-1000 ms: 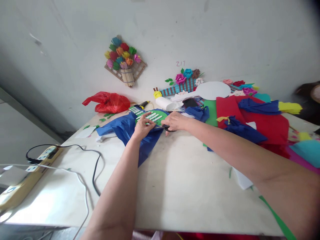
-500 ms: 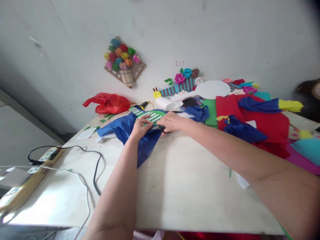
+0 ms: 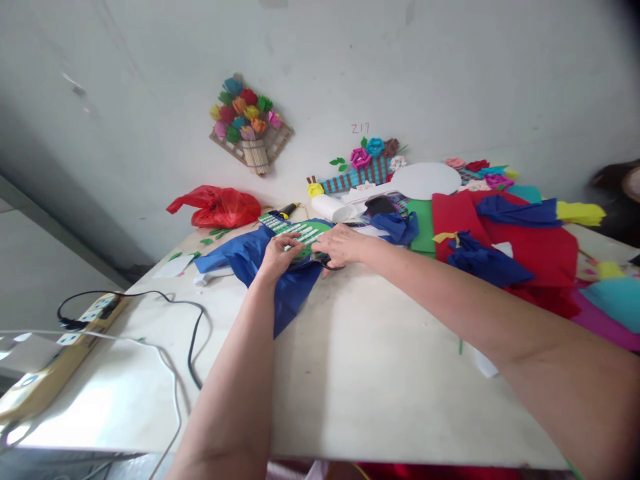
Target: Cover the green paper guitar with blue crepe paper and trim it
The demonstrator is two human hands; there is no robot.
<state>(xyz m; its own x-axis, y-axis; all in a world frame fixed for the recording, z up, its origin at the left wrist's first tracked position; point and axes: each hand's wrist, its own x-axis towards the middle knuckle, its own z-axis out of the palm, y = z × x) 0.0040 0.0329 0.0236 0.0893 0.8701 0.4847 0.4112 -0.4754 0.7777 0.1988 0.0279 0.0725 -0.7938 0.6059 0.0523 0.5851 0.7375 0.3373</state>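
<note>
My right hand (image 3: 343, 245) is closed around a pair of scissors (image 3: 334, 265); their dark handles show below the fingers, and their blades reach left toward the blue sheet. My left hand (image 3: 280, 256) is closed at the near edge of a green piece with white strips (image 3: 306, 233), thumb and fingers bent over it. A crinkled blue sheet (image 3: 293, 303) lies under that piece and drapes toward me. I cannot tell exactly where the blades meet the sheet, since my fingers hide part of it.
A red plastic bag (image 3: 220, 207) and a yellow-black cutter (image 3: 289, 211) lie beyond my hands. Red felt (image 3: 545, 247) and blue scraps cover the right side. At left are a power strip (image 3: 75, 340) and loose cables (image 3: 195, 333). Paper flowers (image 3: 243, 110) hang on the wall.
Both hands stay nearly in place. The scissors have tilted a little, and their blades sit slightly lower beside my left fingers.
</note>
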